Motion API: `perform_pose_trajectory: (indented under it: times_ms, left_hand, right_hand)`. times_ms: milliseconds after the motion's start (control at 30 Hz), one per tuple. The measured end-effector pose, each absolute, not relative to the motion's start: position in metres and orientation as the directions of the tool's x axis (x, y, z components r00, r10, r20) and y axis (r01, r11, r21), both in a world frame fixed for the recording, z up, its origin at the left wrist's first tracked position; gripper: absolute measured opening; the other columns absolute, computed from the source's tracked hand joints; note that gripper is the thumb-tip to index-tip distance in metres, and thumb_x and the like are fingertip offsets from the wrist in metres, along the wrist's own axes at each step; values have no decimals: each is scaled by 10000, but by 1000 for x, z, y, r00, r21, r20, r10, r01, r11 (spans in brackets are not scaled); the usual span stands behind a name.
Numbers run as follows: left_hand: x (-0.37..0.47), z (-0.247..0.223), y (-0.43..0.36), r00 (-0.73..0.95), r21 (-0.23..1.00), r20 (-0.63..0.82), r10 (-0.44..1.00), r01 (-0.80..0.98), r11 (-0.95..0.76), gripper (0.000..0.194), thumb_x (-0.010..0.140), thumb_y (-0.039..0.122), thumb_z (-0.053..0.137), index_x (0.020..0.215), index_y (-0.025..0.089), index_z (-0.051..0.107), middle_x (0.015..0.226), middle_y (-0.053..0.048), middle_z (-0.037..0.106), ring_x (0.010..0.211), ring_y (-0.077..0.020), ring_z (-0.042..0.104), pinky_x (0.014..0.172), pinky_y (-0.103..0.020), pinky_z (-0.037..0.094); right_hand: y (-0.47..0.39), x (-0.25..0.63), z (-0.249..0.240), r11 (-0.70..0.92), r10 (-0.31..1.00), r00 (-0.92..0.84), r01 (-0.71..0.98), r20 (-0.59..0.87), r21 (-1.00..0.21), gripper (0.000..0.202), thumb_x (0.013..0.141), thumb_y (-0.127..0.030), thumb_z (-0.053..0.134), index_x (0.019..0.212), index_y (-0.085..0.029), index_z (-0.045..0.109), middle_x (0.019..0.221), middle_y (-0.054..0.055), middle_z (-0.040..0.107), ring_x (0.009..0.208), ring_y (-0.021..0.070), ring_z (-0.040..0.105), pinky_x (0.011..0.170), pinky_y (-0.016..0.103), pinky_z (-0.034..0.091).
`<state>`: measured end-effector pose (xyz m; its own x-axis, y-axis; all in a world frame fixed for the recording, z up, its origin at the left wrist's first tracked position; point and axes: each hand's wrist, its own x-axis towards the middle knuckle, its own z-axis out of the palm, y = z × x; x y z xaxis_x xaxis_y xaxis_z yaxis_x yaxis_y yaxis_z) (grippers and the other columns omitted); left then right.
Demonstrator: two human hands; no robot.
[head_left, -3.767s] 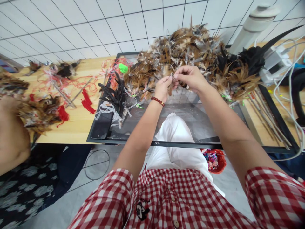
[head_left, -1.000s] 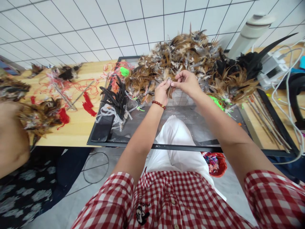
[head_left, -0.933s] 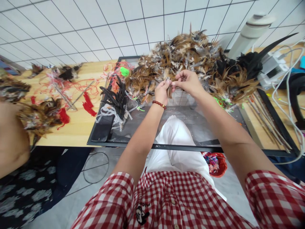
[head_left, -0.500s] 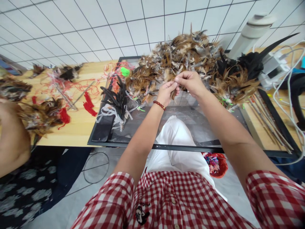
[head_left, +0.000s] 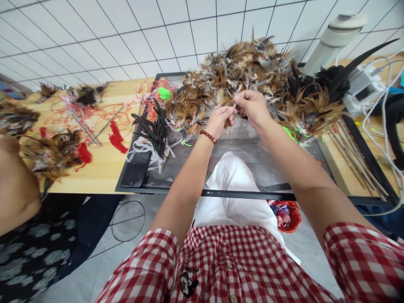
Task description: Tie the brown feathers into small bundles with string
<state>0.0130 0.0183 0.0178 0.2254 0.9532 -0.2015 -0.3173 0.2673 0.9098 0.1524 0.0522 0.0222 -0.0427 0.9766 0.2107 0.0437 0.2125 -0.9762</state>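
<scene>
My left hand [head_left: 218,119], with a bead bracelet at its wrist, is closed in a pinch on a small brown feather [head_left: 227,123], most of which the fingers hide. Close by on the right, my right hand [head_left: 254,108] has thumb and forefinger pressed together by the feather's upper end. A thin pale bit shows between the two hands; whether it is quill or thread I cannot tell. Behind them rises a large heap of brown feathers [head_left: 243,69]. A bunch of black feathers [head_left: 157,130] tied with white strips lies to the left.
A dark-framed glass panel [head_left: 246,153] covers the table before me. A phone [head_left: 135,171] lies at its left corner, thin sticks [head_left: 360,160] at its right. A white bottle [head_left: 331,46] stands behind. On the left are red thread [head_left: 117,138] and a co-worker's arm [head_left: 15,181].
My hands have drawn slightly apart, the right one moving up and the left one a little left. A thin pale bit now shows between the fingertips.
</scene>
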Motion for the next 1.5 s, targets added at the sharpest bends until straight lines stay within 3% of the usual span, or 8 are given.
perform_pose_trajectory:
  times_ms: [133, 367, 733, 933, 1067, 1233, 1367, 1500]
  left_hand:
    - [11, 14, 23, 163, 909, -200, 966, -338, 245, 239, 892, 409, 763, 909, 179, 700, 634, 24, 654, 628, -87, 680, 670, -191, 557]
    - [7, 10, 32, 92, 874, -24, 996, -482, 65, 177, 942, 336, 712, 1013, 177, 745, 1040, -57, 794, 1108, -192, 750, 959, -302, 565]
    - [13, 6, 30, 131, 915, -88, 987, -380, 132, 338, 915, 496, 714, 793, 184, 666, 569, 40, 530, 566, -87, 580, 667, -245, 560]
    - [2, 14, 39, -247, 849, -128, 960, -527, -22, 250, 1011, 369, 590, 850, 189, 656, 571, 61, 418, 512, -54, 449, 609, -194, 474]
    - [-3, 14, 43, -394, 837, -187, 900, -544, -64, 268, 1035, 333, 537, 826, 193, 629, 585, 62, 399, 472, -40, 352, 536, -169, 394]
    - [0, 11, 43, -443, 844, -224, 868, -533, -55, 259, 977, 399, 639, 816, 197, 657, 601, 59, 432, 495, -46, 392, 538, -176, 385]
    - [2, 9, 43, -461, 855, -251, 851, -517, -28, 249, 971, 440, 637, 887, 213, 694, 609, 56, 441, 507, -56, 420, 545, -181, 401]
    - [0, 8, 44, -482, 854, -275, 832, -520, -20, 234, 998, 393, 598, 879, 212, 688, 605, 60, 412, 497, -53, 409, 552, -179, 407]
  right_hand:
    - [69, 180, 27, 220, 971, 107, -46, 214, -974, 385, 838, -587, 739, 766, -252, 564, 588, -49, 418, 540, 103, 432, 538, 274, 411]
    - [54, 179, 39, 199, 972, -119, -26, 201, -980, 347, 776, -459, 860, 717, -201, 634, 615, -38, 564, 579, 94, 546, 578, 265, 487]
    - [41, 141, 22, 307, 950, -93, 122, 298, -944, 353, 886, -565, 708, 768, -234, 678, 651, 11, 640, 658, 194, 663, 605, 365, 573]
    - [45, 159, 18, 425, 880, -228, 768, 417, -478, 316, 977, -363, 556, 1192, -219, 736, 1152, 120, 718, 1095, 300, 664, 964, 490, 550]
    - [36, 155, 21, 448, 860, -393, 887, 325, -114, 457, 995, -247, 415, 1388, -239, 648, 1444, 144, 620, 1292, 362, 553, 1048, 552, 447]
    - [34, 145, 20, 443, 852, -418, 896, 317, -9, 456, 999, -213, 360, 1315, -206, 688, 1613, 130, 479, 1461, 370, 383, 1130, 591, 317]
    - [37, 158, 25, 479, 848, -469, 877, 245, 22, 353, 958, -206, 442, 1017, -178, 789, 1407, 136, 627, 1345, 372, 456, 1092, 617, 296]
    - [36, 173, 32, 465, 855, -445, 885, 267, -15, 302, 928, -235, 512, 1004, -193, 801, 1281, 148, 677, 1225, 380, 497, 1018, 625, 304]
